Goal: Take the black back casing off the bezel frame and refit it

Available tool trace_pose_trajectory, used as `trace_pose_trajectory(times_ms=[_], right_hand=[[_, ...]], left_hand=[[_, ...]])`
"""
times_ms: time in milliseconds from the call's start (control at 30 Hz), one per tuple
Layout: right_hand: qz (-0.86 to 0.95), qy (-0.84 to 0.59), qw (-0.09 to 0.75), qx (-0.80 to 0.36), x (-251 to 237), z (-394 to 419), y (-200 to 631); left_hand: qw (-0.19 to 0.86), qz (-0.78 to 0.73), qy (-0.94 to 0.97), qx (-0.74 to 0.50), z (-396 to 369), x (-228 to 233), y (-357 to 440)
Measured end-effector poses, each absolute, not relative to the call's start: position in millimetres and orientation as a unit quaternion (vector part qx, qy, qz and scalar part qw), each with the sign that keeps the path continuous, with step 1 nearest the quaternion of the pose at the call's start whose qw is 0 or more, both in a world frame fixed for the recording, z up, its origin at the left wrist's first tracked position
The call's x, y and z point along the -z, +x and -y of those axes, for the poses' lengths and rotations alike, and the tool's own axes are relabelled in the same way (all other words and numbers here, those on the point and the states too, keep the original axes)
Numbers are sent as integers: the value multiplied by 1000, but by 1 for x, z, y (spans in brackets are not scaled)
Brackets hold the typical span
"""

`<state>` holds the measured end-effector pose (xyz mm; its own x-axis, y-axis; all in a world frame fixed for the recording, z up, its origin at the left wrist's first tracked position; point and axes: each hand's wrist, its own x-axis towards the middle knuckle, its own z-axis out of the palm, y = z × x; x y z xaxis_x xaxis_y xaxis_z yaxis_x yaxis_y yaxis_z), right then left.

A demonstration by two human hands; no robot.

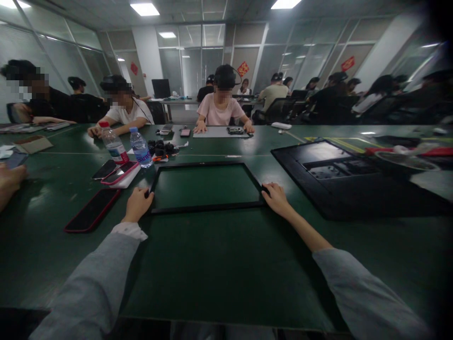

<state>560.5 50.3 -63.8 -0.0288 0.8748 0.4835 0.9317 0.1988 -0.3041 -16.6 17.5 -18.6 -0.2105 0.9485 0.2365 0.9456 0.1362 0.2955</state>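
A thin black rectangular frame [208, 206] lies flat on the green table [219, 264] in front of me. My left hand [137, 204] grips the frame's near left corner, fingers curled over the edge. My right hand [276, 198] rests on the near right corner with its fingers on the frame's right side. Both arms wear grey sleeves. Green table surface shows through the frame's open middle.
A large black panel [354, 182] lies to the right. Left of the frame are a phone with a red case [92, 210], more phones [116, 172], two water bottles [140, 147] and small black parts [161, 147]. Several people sit across the table; another person's hand [10, 182] is at far left.
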Motion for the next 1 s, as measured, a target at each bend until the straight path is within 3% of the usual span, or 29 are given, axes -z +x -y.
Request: trace_pose_trajectory(times_ms=[600,833,1000], right_hand=[[726,-627,278,51,64,-51,562],[724,-624,291,48,62,-50,560],[724,-623,291,49,63,-49,560]], left_hand=[[16,-742,625,-241,-14,12,-13],[-158,-755,552,-317,-8,-4,-33],[-151,-787,541,-255,-13,9,-62]])
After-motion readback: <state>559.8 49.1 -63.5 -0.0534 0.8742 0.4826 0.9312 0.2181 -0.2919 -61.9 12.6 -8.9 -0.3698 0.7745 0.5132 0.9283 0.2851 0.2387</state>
